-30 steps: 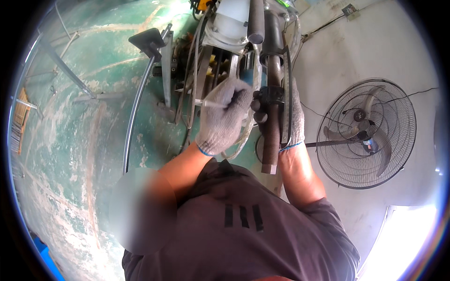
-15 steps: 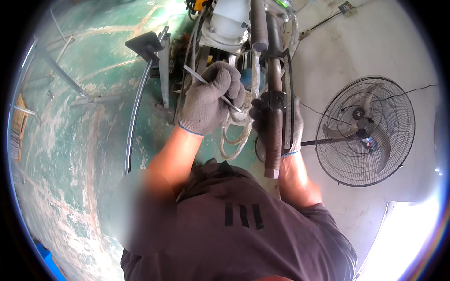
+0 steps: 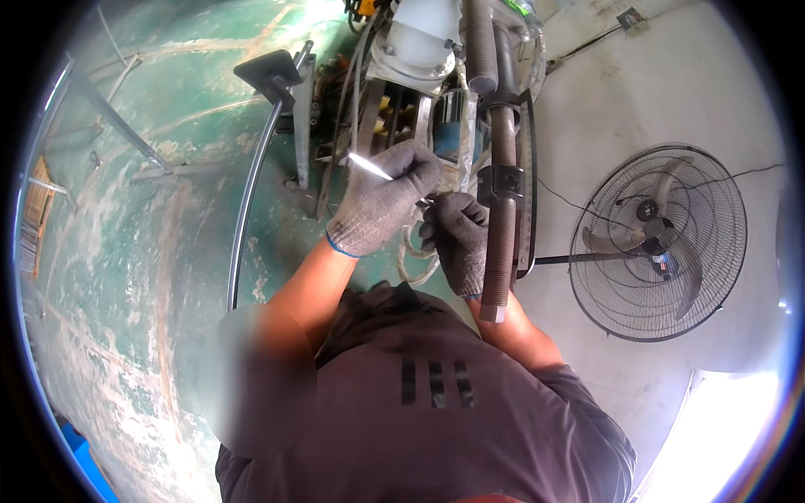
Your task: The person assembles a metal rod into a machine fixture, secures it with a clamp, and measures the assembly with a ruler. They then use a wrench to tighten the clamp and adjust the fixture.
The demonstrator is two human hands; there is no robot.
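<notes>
My left hand, in a grey knit glove, is closed around a slim silver metal tool. One end of the tool shows above the glove; the rest is hidden by the fingers. Close beside it is my right hand, gloved too, with fingers curled in toward the left one. Whatever the right fingers hold near the tool's hidden end cannot be made out. A long threaded shaft stands just right of that hand and passes over the right wrist. It bears a dark clamp collar.
A dark rail with scale marks runs along the shaft. Behind stands machinery with a white translucent container and a second threaded rod. At right is a caged fan by the wall. A metal stand rises on the left.
My right hand has come away from behind the shaft and moved left, next to my left hand. The tool's visible end has shifted lower with the left hand.
</notes>
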